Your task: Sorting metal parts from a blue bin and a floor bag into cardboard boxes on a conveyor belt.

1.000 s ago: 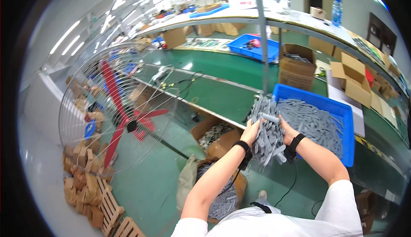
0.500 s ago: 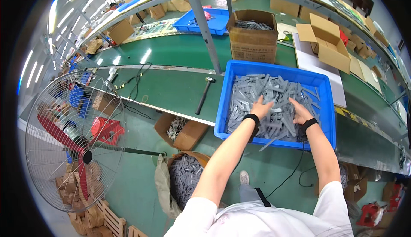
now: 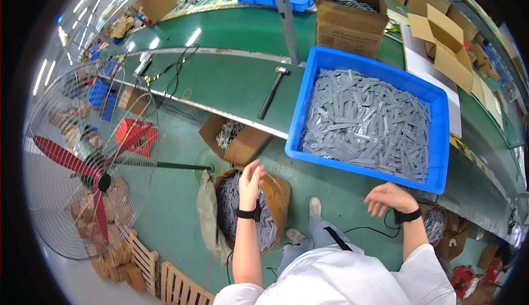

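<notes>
Left hand is hovering over the carton, fingers loosely apart. Right hand is hovering at its 3 o'clock, fingers bent, apart. Tray is sitting between the right hand's 11 and 12 o'clock, holding grey strips. Hammer is lying on the bench between the tray's 9 and 10 o'clock.

Before us on the workbench, a hammer lies left of a tub that holds flat strips; a carton stands behind the tub. To our left we have a pedestal fan.
</notes>
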Tool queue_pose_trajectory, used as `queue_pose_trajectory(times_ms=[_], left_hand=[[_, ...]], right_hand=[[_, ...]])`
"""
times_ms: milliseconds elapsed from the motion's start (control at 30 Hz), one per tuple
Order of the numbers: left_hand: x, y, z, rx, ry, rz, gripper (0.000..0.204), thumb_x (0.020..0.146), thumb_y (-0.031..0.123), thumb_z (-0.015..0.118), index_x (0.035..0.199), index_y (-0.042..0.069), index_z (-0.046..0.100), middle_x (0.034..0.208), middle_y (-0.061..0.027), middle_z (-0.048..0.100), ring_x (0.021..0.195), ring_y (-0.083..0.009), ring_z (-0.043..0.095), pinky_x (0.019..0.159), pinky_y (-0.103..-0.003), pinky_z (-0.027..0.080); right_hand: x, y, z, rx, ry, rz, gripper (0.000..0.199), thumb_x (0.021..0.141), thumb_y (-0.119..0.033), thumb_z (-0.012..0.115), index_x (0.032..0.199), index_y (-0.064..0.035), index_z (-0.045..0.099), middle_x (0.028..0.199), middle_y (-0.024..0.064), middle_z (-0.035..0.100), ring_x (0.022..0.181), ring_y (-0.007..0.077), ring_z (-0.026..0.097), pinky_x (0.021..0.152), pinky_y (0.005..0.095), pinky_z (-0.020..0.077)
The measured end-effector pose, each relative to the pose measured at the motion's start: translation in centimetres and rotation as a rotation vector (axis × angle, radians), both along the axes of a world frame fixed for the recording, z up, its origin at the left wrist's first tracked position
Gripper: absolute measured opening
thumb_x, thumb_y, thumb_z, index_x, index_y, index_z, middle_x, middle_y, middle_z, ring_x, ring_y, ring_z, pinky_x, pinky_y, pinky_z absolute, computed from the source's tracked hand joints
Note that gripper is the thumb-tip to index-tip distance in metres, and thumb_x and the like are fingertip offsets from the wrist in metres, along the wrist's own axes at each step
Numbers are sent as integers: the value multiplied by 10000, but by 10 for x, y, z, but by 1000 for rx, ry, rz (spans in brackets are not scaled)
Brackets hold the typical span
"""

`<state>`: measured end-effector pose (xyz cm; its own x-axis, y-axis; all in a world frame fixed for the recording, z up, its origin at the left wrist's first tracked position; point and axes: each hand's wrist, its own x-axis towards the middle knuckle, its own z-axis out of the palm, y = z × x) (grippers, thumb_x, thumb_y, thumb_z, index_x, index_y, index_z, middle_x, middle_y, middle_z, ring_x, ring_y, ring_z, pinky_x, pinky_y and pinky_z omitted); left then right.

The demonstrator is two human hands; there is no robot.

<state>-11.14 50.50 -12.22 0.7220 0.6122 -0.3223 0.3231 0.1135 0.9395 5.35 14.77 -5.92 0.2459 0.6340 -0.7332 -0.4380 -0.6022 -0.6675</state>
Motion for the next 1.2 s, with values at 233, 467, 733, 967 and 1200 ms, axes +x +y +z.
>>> queue_pose_trajectory(times_ms=[233, 467, 733, 967, 1200], left_hand=[[-178, -31, -164, -6, 305, 97, 341, 835, 233, 548, 1120, 48, 526, 964, -23, 591, 817, -97, 554, 580, -225, 426], [-281, -67, -249, -15, 526, 247, 397, 763, 262, 621, 1046, -10, 563, 1016, -204, 580, 939, -268, 565, 834, -343, 424], [-306, -78, -304, 428, 807, 14, 466, 721, 245, 623, 1114, 23, 508, 1127, -221, 487, 1054, -364, 443, 896, -421, 368], [-272, -103, -301, 640, 448, 108, 343, 757, 104, 572, 1086, 25, 513, 1072, -191, 500, 993, -333, 479, 843, -406, 394], [-257, -180, -345, 129, 367, 35, 239, 799, 129, 535, 1018, 36, 551, 873, -131, 562, 806, -280, 552, 717, -363, 443]], right_hand=[[-76, 7, -158, -566, -276, 883, 303, 772, -269, 541, 725, 25, 589, 630, 110, 609, 545, 192, 604, 488, 296, 501], [-114, 1, -225, -730, -204, 1142, 293, 757, -267, 521, 687, 11, 583, 591, 109, 588, 491, 220, 569, 460, 354, 469], [-148, 4, -342, -605, -433, 1413, 249, 703, -221, 529, 746, 3, 628, 768, 164, 633, 643, 296, 607, 605, 418, 480], [-124, -14, -398, -878, -647, 1425, 209, 724, -140, 517, 845, -46, 658, 897, 151, 635, 838, 287, 619, 688, 394, 484], [-152, 8, -506, -741, -655, 1121, 244, 705, -182, 535, 835, -6, 642, 875, 183, 623, 821, 328, 609, 721, 411, 483]])
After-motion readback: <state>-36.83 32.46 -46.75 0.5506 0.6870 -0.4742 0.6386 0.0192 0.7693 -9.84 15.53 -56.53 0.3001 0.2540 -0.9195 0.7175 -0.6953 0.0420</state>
